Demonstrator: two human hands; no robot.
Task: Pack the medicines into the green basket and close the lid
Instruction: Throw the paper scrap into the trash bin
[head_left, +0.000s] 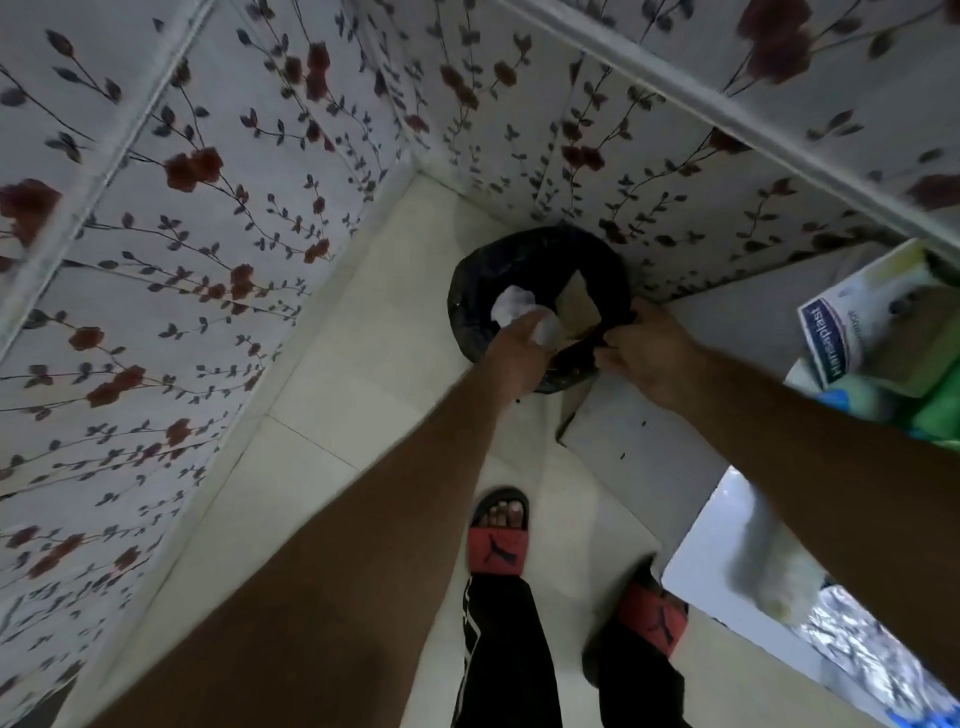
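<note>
I look down at a bin lined with a black bag (483, 291) in the floor corner. My left hand (519, 353) reaches over its mouth and holds a pale, crumpled wrapper (548, 327). My right hand (644, 353) pinches the near rim of the black bag. White crumpled waste (511, 304) and a brown piece (576, 306) lie inside. At the right edge, a Hansaplast box (836, 338) and other medicine packs rest in something green (940, 415), only partly in view. I cannot see its lid.
Walls with a red flower pattern (234, 234) close the corner on the left and behind the bin. A white table edge (639, 441) runs from the bin towards me on the right. My feet in red and black slippers (496, 540) stand on the pale tiled floor.
</note>
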